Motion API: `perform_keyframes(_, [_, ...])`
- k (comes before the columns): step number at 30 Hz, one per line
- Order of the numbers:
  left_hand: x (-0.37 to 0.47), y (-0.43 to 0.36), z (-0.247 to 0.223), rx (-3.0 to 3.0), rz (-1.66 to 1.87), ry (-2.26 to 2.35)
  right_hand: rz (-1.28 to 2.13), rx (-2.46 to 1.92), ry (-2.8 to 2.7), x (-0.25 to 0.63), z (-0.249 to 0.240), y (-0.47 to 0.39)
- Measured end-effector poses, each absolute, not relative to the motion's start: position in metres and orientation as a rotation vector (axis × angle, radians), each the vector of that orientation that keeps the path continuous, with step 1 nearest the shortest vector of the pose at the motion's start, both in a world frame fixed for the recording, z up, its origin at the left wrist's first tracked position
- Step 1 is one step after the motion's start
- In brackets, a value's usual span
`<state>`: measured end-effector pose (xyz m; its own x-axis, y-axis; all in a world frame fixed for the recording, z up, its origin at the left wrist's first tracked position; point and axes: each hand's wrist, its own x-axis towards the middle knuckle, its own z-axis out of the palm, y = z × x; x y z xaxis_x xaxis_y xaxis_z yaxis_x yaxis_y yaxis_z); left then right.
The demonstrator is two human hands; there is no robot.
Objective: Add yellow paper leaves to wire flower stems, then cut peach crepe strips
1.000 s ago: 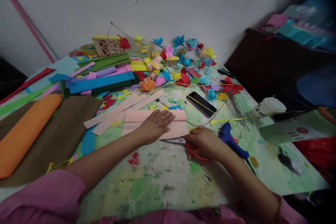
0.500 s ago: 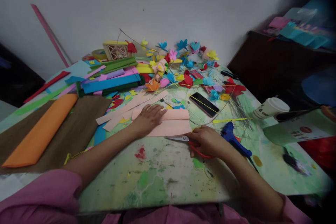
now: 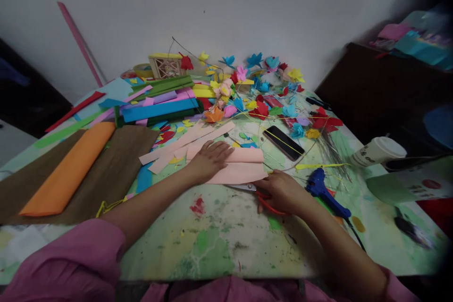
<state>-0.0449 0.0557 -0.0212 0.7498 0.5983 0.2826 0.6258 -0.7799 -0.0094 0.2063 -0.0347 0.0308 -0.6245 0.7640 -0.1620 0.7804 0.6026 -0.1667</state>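
Note:
A folded sheet of pale pink crepe paper [image 3: 244,170] lies on the table in front of me. Pressing flat on its left part is my left hand [image 3: 212,158], fingers stretched out and a little apart. Closed around the orange-red handles of a pair of scissors [image 3: 271,205] is my right hand [image 3: 279,191], at the sheet's lower right corner. Its fingertips also touch that corner, which is slightly raised. The scissor blades point left and lie partly under the paper's near edge. Cut pale pink strips [image 3: 187,144] rest left of the sheet.
A phone [image 3: 283,142] and a blue glue gun [image 3: 325,193] lie to the right, near a lidded paper cup [image 3: 378,151]. Paper flowers [image 3: 262,108] and thin wires crowd the back. Rolled coloured papers [image 3: 159,109] and an orange paper roll [image 3: 71,170] are left.
The view has turned a little to the left. The sheet's near right corner has come up slightly at my right fingertips, and its near edge now covers more of the scissor blades.

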Motion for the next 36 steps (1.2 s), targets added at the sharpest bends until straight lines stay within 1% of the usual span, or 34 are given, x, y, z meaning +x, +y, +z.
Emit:
perform_keyframes(13, [-0.046,0.06,-0.029,-2.805,-0.448,-0.96,-0.27,1.289,2.912,0.19,0.026,-0.025])
perform_keyframes(29, [-0.047,0.062,-0.03,-2.836,-0.433,-0.964,-0.288,1.304,2.957,0.177,0.021,-0.012])
perform_keyframes(36, [-0.046,0.062,-0.032,-2.856,-0.435,-0.981,-0.291,1.222,2.929,0.175,0.027,-0.016])
